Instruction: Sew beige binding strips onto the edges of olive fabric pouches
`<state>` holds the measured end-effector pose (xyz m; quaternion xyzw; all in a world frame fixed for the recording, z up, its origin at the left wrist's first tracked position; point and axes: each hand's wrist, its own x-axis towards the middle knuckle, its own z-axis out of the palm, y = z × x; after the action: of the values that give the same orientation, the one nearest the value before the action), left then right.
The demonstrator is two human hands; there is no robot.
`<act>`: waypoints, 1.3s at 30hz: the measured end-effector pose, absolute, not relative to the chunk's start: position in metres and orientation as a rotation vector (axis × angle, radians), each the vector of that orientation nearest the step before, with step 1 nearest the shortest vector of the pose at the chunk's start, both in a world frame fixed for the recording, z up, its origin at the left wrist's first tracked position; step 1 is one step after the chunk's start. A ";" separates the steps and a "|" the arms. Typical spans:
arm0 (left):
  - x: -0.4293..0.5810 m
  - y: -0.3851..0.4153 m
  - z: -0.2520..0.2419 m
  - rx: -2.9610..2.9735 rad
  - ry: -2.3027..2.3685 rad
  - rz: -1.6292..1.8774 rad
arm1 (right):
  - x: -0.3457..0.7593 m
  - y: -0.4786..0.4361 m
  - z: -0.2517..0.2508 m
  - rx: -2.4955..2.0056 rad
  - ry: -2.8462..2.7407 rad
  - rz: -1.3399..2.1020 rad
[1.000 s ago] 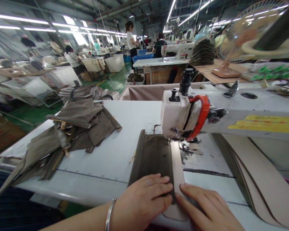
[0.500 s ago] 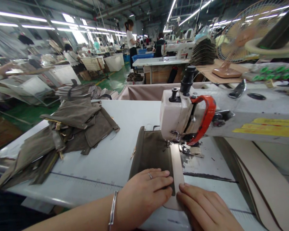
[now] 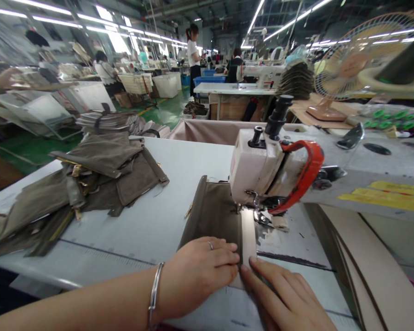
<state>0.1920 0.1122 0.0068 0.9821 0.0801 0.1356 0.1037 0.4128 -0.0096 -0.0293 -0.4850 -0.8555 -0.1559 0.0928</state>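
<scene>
A dark olive fabric piece point(image 3: 215, 216) with a zipper pull at its left side lies under the head of a sewing machine point(image 3: 253, 168). A pale strip point(image 3: 249, 234) runs along its right edge, beneath the presser foot area. My left hand point(image 3: 202, 276), wearing a ring and bracelet, rests flat on the fabric with fingers stretched toward the strip. My right hand point(image 3: 286, 294) lies to the right, its fingertips touching the strip's near end; the fingers are extended and the thumb is hidden. The needle point cannot be made out clearly.
Similar olive pieces with zippers point(image 3: 103, 174) are heaped on the left of the white table point(image 3: 124, 236). Long pale and olive strips point(image 3: 359, 257) hang at the right. A fan point(image 3: 352, 69) stands behind the machine arm. Other people work farther back.
The fabric and pale strip have slid slightly forward under the machine head, both hands moving with them. My right fingertips are now nearer the fabric edge. The camera view has shifted a little.
</scene>
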 end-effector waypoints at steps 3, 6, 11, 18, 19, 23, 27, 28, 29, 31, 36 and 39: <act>0.195 0.117 0.009 2.926 0.235 0.395 | 0.414 -0.006 -0.028 -1.460 -2.546 -0.457; 0.198 0.122 0.012 2.966 0.223 0.397 | 0.413 0.000 -0.026 -1.449 -2.505 -0.482; 0.203 0.128 0.018 3.019 0.206 0.377 | 0.412 0.007 -0.021 -1.423 -2.457 -0.485; 0.210 0.134 0.019 3.141 0.211 0.253 | 0.411 0.010 -0.022 -1.478 -2.426 -0.400; 0.211 0.135 0.019 3.153 0.206 0.244 | 0.411 0.011 -0.022 -1.482 -2.420 -0.380; 0.215 0.143 0.017 3.151 0.219 0.242 | 0.413 0.018 -0.022 -1.510 -2.396 -0.289; 0.219 0.149 0.013 3.148 0.260 0.285 | 0.413 0.027 -0.020 -1.547 -2.378 -0.225; 0.220 0.150 0.012 3.148 0.265 0.299 | 0.413 0.029 -0.019 -1.553 -2.372 -0.211; 0.220 0.152 0.010 3.149 0.272 0.314 | 0.413 0.031 -0.019 -1.559 -2.364 -0.200; 0.222 0.154 0.009 3.149 0.291 0.343 | 0.413 0.034 -0.018 -1.577 -2.349 -0.182; 0.224 0.162 0.006 3.127 0.328 0.374 | 0.414 0.042 -0.019 -1.606 -2.328 -0.187; 0.227 0.167 0.007 3.113 0.349 0.356 | 0.415 0.047 -0.020 -1.614 -2.320 -0.201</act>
<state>0.2267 0.1666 0.0066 0.9874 0.1108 0.1130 -0.0054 0.4147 0.0468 -0.0196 -0.5630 -0.8090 -0.0699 0.1535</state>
